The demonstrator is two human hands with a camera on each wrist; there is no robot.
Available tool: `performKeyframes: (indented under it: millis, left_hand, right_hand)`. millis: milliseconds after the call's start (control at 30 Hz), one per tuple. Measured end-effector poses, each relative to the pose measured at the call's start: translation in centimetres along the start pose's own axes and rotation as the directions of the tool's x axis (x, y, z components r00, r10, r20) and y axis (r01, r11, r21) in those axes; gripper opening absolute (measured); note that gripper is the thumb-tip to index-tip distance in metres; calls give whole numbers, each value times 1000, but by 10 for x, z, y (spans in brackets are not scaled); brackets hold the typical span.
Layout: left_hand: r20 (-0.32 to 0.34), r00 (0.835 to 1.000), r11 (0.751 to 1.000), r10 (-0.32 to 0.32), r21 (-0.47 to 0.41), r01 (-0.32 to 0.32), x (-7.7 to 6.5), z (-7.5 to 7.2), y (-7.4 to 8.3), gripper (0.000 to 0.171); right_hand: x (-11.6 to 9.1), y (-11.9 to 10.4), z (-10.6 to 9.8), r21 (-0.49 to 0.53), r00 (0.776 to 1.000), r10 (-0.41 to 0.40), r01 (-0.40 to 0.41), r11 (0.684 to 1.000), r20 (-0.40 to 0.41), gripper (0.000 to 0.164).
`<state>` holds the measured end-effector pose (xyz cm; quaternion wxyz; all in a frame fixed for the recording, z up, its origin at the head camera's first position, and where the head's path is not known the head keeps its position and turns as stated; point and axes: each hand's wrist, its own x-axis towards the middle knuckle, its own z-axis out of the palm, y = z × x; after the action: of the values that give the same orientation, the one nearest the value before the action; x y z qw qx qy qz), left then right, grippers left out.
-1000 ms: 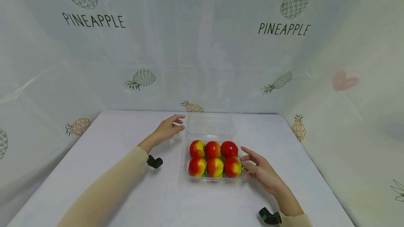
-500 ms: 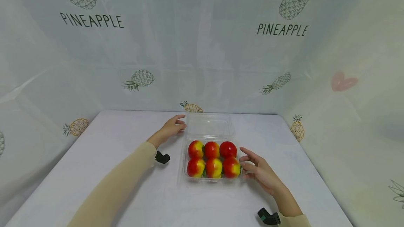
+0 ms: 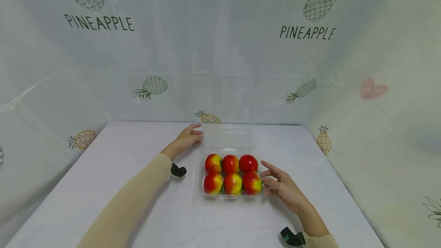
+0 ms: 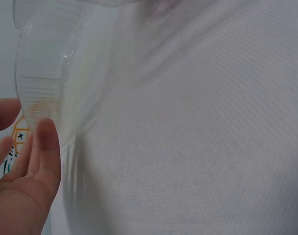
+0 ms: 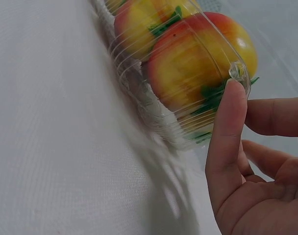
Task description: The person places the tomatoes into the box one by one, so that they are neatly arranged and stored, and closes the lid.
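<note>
A clear plastic clamshell box (image 3: 230,196) lies opened out on the table. Several red-and-yellow round fruits (image 3: 232,183) with green leaves fill its base in two rows. Its lid (image 3: 227,139) is folded back toward the wall. My left hand (image 3: 187,137) is at the lid's left far corner. In the left wrist view, the thumb lies in front of the lid's clear wall (image 4: 41,63) and the forefinger behind it, pinching it. By the box's right side is my right hand (image 3: 284,188). Its thumb (image 5: 230,115) touches the rim, the other fingers loosely extended.
The white table (image 3: 165,217) ends at a back wall hung with pineapple-print cloth (image 3: 193,49). A black wrist mount (image 3: 178,170) sits on the left wrist and another black mount (image 3: 293,236) on the right.
My left hand has moved slightly right to meet the lid's edge, and its thumb has drawn closer in. The right hand and the box stay in place; the view has shifted slightly.
</note>
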<state>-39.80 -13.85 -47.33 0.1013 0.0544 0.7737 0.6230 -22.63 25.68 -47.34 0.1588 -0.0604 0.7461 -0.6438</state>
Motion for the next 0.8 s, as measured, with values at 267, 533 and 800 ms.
performKeyframes:
  millis: [267, 533, 800]
  left_hand:
    - [5, 998, 997, 70, -32, -70, -1, 0, 6, 72]
    - [-20, 988, 989, 150, -7, -150, -9, 0, 11, 73]
    - [-61, 971, 971, 232, 73, -227, -16, 0, 21, 75]
  right_hand:
    - [0, 1, 0, 1, 1000, 2, -2, 1000, -2, 70]
    - [1, 2, 0, -6, 1000, 5, -5, 1000, -6, 69]
    - [1, 1, 0, -10, 1000, 10, -10, 1000, -10, 69]
